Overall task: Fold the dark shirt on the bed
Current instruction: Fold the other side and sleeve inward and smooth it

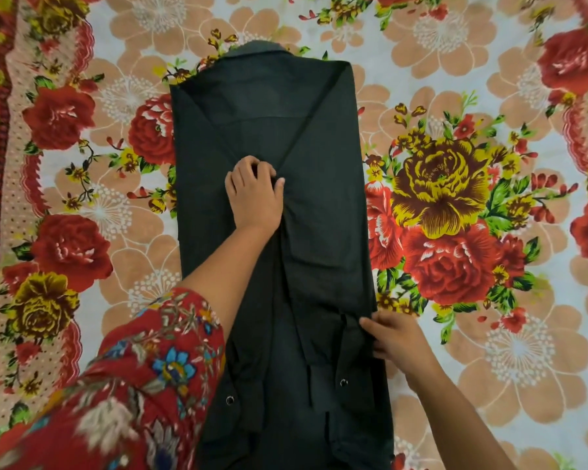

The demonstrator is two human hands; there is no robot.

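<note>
The dark shirt [269, 198] lies flat on the bed [489, 96], already narrowed into a long strip with both sides folded in. Its long axis runs from 12 o'clock, where the collar [255, 49] sits, straight down to 6 o'clock, where the hem comes closest to the person. The two sleeves are laid diagonally inward and meet near the middle of the strip, forming a V.

The left hand [253, 191] rests on the shirt's centre, right at the point of that V. Its fingers are curled and pressed down into the cloth, with the thumb out to the 3 o'clock side; it looks like it is pinning or lightly bunching the fabric, not lifting it. The floral sleeve [133, 385] of that arm crosses the lower left part of the strip.

The right hand [394, 337] is at the strip's right edge, towards 4 o'clock from the left hand and nearer the hem. Its fingers are pinching the folded edge of the cloth close to a cuff with a small button [344, 382]; a second button [230, 399] shows at 7 o'clock.

The next fold probably brings the hem end up towards the collar, along the long axis. The right hand is the nearer one to the hem. Nothing else lies on the bedsheet around the shirt; only the left forearm, stretched over the lower half, would be in the way.
</note>
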